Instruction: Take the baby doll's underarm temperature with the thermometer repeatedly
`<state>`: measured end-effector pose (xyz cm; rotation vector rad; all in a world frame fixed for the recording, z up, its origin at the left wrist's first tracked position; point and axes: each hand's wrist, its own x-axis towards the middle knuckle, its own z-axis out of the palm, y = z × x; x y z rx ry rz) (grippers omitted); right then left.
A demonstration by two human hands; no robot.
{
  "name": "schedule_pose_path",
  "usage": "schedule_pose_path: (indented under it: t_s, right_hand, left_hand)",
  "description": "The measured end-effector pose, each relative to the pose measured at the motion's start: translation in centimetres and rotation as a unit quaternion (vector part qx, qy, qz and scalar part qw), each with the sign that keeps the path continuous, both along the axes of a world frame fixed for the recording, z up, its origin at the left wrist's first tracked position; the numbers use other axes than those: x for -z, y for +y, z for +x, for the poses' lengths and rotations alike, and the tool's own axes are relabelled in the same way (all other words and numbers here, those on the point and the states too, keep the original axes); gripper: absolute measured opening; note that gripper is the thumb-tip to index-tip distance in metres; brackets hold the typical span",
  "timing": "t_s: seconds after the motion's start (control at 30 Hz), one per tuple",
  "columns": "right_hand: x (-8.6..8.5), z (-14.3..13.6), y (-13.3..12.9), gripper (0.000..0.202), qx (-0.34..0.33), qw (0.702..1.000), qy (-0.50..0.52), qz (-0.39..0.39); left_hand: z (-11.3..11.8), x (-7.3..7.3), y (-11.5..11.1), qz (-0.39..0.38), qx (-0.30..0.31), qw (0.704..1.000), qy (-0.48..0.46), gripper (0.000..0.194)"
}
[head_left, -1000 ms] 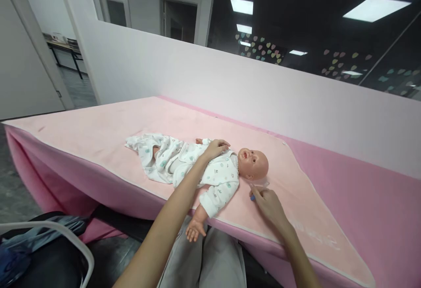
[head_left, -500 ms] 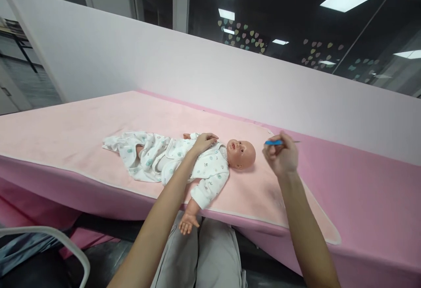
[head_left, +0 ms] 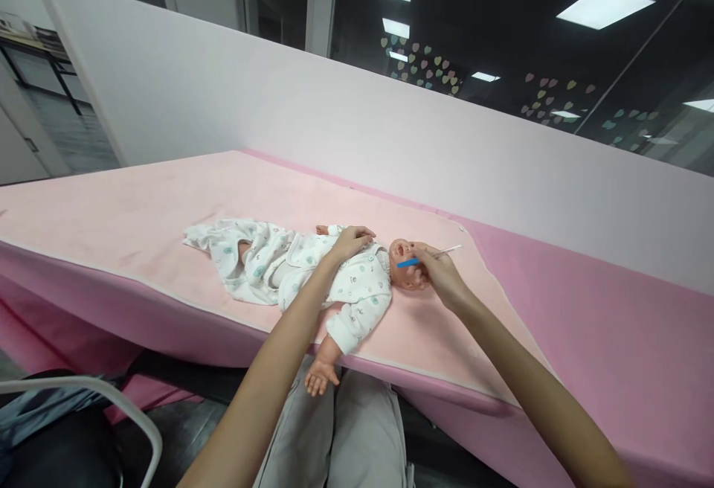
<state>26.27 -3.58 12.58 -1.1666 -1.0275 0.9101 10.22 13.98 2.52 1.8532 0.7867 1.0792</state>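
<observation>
A baby doll (head_left: 357, 285) in a white printed outfit lies on its back, with its bare head to the right. My left hand (head_left: 354, 242) rests flat on the doll's chest, fingers loosely stretched out. Beside the face, my right hand (head_left: 445, 277) is closed around a thin stick with a blue end (head_left: 407, 262). The blue end lies over the doll's cheek near the mouth; whether it touches cannot be made out. The stick's thin white end points right, past my fingers. One doll arm hangs over the near edge.
A peach mat (head_left: 184, 183) covers much of the pink padded table (head_left: 613, 324). Behind it stands a low white wall (head_left: 268, 108) below dark glass. A curved pale rail (head_left: 120, 402) and dark fabric are at lower left. My legs are under the table edge.
My right hand has moved left and down with the stick, from right of the doll's head to its face. My left hand stays on the chest. The view has shifted slightly.
</observation>
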Motion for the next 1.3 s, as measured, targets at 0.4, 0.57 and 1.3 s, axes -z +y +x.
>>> schedule_pose_path:
  t_s: [0.4,0.57,1.3]
  right_hand:
    - [-1.1,2.1,-1.2,0.036,-0.095,0.973,-0.203,0.056]
    - [-0.8,0.9,-2.0,0.032,-0.163,0.957,-0.237,0.022]
    - [10.3,2.4,-4.0,0.019,-0.078,0.729,-0.677,0.061]
  left_hand:
    - [-0.1,-0.1,-0.2,0.001,-0.008,1.000,0.011,0.025]
    - [-0.2,0.0,-0.1,0.006,-0.010,1.000,0.008,0.026]
    - [-1.3,-1.7,-2.1,-0.003,0.136,0.991,0.002,0.027]
